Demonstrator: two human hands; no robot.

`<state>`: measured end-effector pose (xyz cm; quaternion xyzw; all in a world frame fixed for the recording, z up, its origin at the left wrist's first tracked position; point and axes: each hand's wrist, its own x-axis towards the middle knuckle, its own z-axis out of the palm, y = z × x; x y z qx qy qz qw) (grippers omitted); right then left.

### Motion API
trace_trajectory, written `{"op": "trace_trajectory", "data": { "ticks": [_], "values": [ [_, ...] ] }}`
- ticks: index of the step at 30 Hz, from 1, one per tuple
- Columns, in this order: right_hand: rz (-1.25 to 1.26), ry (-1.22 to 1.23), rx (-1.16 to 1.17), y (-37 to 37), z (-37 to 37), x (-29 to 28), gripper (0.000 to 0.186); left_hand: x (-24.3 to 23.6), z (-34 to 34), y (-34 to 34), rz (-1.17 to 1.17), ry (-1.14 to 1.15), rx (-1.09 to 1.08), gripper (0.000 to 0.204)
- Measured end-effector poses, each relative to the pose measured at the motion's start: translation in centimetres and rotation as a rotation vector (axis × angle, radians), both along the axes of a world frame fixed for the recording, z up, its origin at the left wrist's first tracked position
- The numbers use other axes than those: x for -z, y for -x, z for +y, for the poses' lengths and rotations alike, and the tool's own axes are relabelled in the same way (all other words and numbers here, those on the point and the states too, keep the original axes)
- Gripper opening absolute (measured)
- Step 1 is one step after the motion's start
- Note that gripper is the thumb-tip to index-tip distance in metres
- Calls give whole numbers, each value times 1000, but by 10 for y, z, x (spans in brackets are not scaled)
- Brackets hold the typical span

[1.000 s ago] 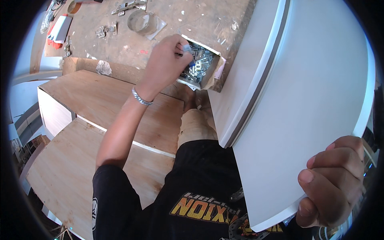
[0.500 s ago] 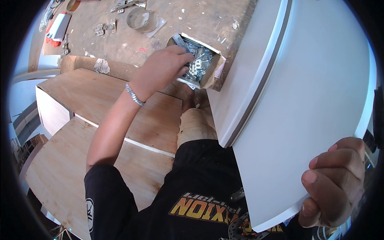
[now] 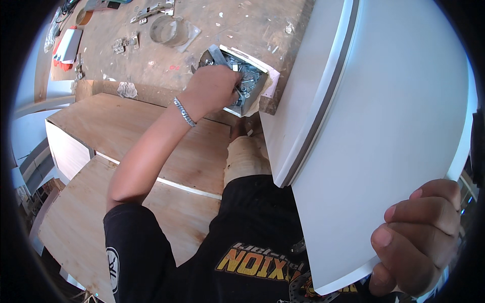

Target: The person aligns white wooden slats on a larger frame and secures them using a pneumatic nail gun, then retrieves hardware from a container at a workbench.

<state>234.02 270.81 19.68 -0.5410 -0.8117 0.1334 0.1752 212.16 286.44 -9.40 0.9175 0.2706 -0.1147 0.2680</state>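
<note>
My left hand (image 3: 211, 89), with a silver chain bracelet at the wrist, reaches into an open cardboard box (image 3: 271, 76) on the workbench. Its fingers are curled among loose screws and small metal fittings (image 3: 247, 81); the fingertips are mostly hidden, so I cannot make out what they pinch. At the lower right, my right hand (image 3: 417, 237) is closed around the outer edge of a large white panel (image 3: 384, 131). That panel leans along my right side, beside a white piece with a brown edge strip (image 3: 323, 118).
Hinges (image 3: 125, 43), a roll of clear tape (image 3: 169, 31) and a white-and-red item (image 3: 68, 46) lie on the stained workbench (image 3: 217, 22). Wooden cabinet boards (image 3: 146, 121) lie below my left arm. My leg is beneath the box.
My left hand has shifted slightly right and down, deeper into the box, its fingers now more curled and hidden. My right hand keeps its hold on the white panel.
</note>
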Motion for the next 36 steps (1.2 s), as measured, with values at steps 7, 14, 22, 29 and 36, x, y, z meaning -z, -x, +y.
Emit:
{"op": "trace_trajectory", "data": {
  "ticks": [7, 14, 22, 29, 36],
  "values": [
    [-50, 84, 21, -6, -10, -5, 21, 0, 0, -18, 28, -61, -99, 20],
    [-83, 130, -3, -9, -12, -9, 23, 29, -19, -24, -205, -48, -184, 18],
    [-124, 165, -47, -13, -15, -13, 24, 21, -12, -13, -190, -5, -184, 9],
    [-160, 186, -73, -16, -15, -15, 26, -8, -4, 18, -644, 746, -596, 7],
    [-192, 189, -119, -18, -15, -16, 27, -3, 20, 50, -921, 1727, -895, 4]
  ]
}}
